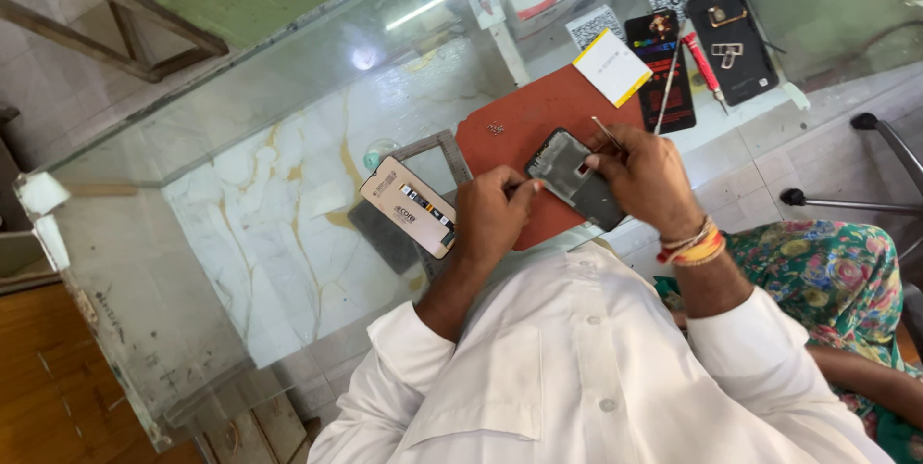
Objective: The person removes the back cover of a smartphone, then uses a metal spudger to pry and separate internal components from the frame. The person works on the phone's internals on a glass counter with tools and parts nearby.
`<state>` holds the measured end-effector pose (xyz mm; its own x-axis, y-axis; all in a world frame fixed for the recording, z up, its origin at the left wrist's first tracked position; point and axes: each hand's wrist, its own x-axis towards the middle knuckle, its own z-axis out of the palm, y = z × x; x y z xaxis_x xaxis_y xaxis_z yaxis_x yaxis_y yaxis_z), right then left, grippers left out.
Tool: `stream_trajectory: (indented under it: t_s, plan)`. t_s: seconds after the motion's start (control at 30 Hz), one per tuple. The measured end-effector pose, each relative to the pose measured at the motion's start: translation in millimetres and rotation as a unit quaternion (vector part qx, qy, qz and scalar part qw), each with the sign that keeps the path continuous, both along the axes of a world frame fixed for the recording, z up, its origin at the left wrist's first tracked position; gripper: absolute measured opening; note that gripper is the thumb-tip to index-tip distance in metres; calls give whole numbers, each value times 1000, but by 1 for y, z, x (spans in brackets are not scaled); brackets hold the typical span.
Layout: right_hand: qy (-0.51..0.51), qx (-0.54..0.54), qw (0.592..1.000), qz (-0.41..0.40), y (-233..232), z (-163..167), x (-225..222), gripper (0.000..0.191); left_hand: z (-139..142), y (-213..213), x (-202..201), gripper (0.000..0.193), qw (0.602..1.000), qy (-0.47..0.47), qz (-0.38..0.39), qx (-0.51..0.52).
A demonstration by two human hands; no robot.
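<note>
My left hand [490, 216] pinches the near left edge of a dark grey opened phone body [569, 175], held just above a red-brown work mat [524, 108]. My right hand [646, 180], with coloured bracelets on the wrist, grips the phone body's right side. It also holds a thin metal tool [606, 133] that sticks up from between the fingers. A few tiny screws [496, 126] lie on the mat beyond the phone body.
A tan display panel [409, 206] rests on a grey metal frame [437, 149] left of my hands. Farther back lie a white and yellow flat pack [611, 67], two black phones [733, 41], a red-handled screwdriver [704, 62] and tweezers [670, 87]. A person in floral clothing [832, 276] sits at my right.
</note>
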<state>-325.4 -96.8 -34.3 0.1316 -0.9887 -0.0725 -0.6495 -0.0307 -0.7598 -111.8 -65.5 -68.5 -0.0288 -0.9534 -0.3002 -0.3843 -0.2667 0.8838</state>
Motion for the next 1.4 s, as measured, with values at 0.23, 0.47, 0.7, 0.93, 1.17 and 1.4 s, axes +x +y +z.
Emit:
stream_trajectory:
  t_s: [0.23,0.47,0.7,0.93,1.17,1.4]
  plan:
    - [117,-170,978,42,-13,4,19,14,18,26,30,7,955,-109,-49,-272]
    - [-218,-55,974,16,3,-21,22,24,21,36,30,18,891,-174,-219,-356]
    - [-219,-16,968,120,-2,-34,23,16,21,29,18,28,866,-260,-282,-321]
    - [-173,-126,961,176,-6,-31,25,16,16,28,12,41,868,-294,-292,-275]
    - [-179,-117,960,179,-4,-36,23,16,10,28,10,41,875,-283,-302,-250]
    - [-155,-130,960,196,-4,-38,23,15,9,28,10,37,874,-284,-303,-251]
